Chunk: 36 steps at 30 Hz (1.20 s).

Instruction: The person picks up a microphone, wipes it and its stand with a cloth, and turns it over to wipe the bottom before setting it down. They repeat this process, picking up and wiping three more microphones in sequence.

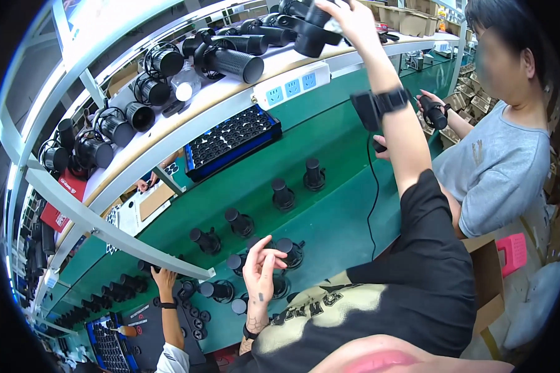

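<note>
My right hand (348, 20) is raised to the upper shelf, its fingers closed around a black cylindrical device (310, 41) with a wider collar. Other dark cylinders, some with mesh bodies and coiled cords, lie along that shelf, including a mesh cylinder (235, 64) nearby. My left hand (262, 270) hovers over the green bench, fingers loosely apart and holding nothing. Close beside its fingertips stands a black cylinder on a round base (289, 250). More such units stand in loose rows on the bench, among them one further back (283, 194).
A power strip (292, 87) runs along the shelf edge above a blue tray of small black parts (233, 142). At right, a person in grey (498, 168) holds a black device (434, 114). Another person's hand (163, 278) reaches in at left. A black cable (376, 199) hangs down.
</note>
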{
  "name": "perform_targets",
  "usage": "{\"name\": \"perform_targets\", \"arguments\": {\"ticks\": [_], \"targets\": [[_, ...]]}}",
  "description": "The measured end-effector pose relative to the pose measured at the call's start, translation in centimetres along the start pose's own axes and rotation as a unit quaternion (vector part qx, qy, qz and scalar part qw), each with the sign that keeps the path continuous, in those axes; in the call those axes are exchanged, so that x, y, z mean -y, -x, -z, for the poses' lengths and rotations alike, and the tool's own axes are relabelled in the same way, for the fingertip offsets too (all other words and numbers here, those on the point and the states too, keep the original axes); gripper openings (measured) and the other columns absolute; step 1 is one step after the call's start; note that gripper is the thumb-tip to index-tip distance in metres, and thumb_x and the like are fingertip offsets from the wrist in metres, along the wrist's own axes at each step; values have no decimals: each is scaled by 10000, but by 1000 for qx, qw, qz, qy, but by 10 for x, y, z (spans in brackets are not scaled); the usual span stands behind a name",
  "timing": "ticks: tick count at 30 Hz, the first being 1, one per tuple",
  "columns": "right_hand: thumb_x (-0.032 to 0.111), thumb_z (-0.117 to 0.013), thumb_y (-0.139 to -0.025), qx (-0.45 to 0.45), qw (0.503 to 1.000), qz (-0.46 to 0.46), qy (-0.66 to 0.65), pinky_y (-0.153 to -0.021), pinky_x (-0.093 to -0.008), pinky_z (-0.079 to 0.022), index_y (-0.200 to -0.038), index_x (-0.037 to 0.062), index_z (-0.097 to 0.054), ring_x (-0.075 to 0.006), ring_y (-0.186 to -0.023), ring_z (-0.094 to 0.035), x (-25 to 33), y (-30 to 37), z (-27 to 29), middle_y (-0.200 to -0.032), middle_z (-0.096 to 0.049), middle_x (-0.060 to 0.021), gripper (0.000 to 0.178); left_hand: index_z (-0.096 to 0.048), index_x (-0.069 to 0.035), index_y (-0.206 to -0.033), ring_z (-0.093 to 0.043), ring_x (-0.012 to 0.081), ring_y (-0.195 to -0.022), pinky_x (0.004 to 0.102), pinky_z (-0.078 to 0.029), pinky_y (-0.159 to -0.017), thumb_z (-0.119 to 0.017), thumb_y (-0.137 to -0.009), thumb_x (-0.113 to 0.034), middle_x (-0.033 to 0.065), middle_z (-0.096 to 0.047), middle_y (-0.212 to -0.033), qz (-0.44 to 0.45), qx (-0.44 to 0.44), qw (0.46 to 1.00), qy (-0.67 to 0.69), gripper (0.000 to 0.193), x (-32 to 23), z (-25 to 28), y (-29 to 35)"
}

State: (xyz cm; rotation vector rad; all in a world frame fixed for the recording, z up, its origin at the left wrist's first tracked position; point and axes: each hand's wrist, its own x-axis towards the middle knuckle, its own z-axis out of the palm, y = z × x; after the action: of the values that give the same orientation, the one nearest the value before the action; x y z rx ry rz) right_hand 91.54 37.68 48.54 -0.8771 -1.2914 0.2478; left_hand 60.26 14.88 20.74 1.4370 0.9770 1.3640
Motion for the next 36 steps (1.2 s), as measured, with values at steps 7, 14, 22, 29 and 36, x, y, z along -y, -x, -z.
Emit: {"name": "perform_targets", "arguments": {"ticks": [7,14,22,29,36], "targets": [[320,-695,-780,-84,958,148,231,-695,-364,-505,-1007,90,-650,-260,-878,-598,-49,-59,-64,-997,-609,-160,326,-478,29,-1255,-592,108,-643,221,-490,-617,-477,-950,-117,107,-652,-843,-11,-50,999,-8,338,-2,4,3],[388,-621,-824,22,782,410,469,-758,-414,-493,-1009,171,-662,-321,-923,-584,-103,-93,-64,-941,-598,-171,288,-493,29,-1235,-588,100,-637,212,-473,-603,-475,-951,-120,95,-652,-820,-6,-48,999,-19,321,0,1,-4],[426,-611,-814,65,897,154,408,-792,-420,-482,-942,167,-691,-339,-935,-576,-37,-49,-84,-964,-592,-183,301,-515,31,-1208,-585,98,-636,213,-473,-605,-475,-951,-118,93,-652,-817,3,-44,999,-23,300,1,6,-4],[436,-686,-755,-122,882,272,365,-800,-408,-485,-983,42,-664,-347,-869,-593,-74,-32,-79,-977,-592,-192,456,-532,40,-1188,-583,109,-633,220,-473,-610,-476,-950,-117,102,-648,-821,16,-37,998,-42,290,7,9,-9],[176,-714,-757,-5,982,-21,190,-757,-341,-501,-1161,49,-580,-259,-886,-644,-250,189,-17,-1058,-648,-169,445,-539,45,-1178,-580,122,-631,223,-470,-612,-475,-947,-121,114,-643,-827,58,-151,984,-68,292,-7,48,32]]}}
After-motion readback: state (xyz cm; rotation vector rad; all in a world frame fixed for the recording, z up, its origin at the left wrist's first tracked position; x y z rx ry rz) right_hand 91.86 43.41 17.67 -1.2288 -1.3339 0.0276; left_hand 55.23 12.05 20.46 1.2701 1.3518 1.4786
